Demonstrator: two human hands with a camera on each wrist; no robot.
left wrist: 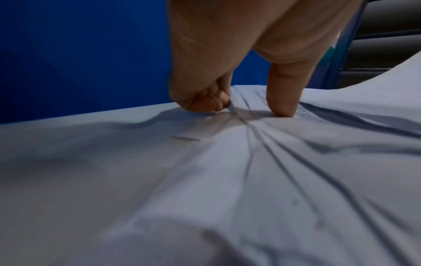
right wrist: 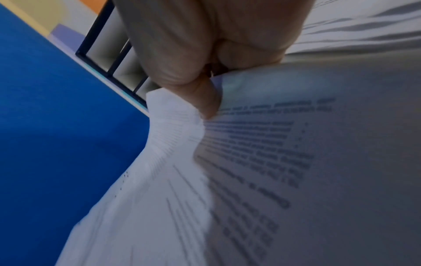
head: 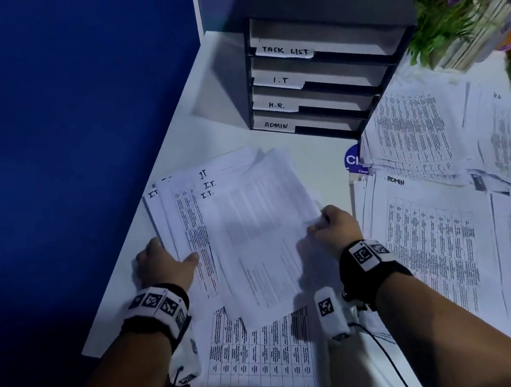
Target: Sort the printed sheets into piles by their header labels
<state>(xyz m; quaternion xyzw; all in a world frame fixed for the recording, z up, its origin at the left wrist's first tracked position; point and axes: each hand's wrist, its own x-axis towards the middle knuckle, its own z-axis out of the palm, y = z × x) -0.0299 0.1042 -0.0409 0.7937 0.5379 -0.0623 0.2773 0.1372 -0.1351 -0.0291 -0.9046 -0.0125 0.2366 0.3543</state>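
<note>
A pile of sheets headed I.T. (head: pixel 182 213) lies fanned on the white desk in front of me. My left hand (head: pixel 173 255) holds its left edge, thumb (left wrist: pixel 284 100) pressed on top and fingers (left wrist: pixel 205 100) curled at the edge of the I.T. pile (left wrist: pixel 250 144). My right hand (head: pixel 317 225) pinches the right edge of a printed text sheet (head: pixel 253 227), which lies tilted over the pile. In the right wrist view the thumb (right wrist: pixel 209 100) presses on that sheet (right wrist: pixel 296 162); its header is hidden.
A dark tray rack (head: pixel 312 81) labelled TASK LIST, I.T, H.R., ADMIN stands at the back. To the right lie an ADMIN pile (head: pixel 424 231), a loose heap of sheets (head: pixel 423 129) and a plant (head: pixel 461 10). A table sheet (head: pixel 265 352) overhangs the front edge. A blue partition (head: pixel 51 144) bounds the left.
</note>
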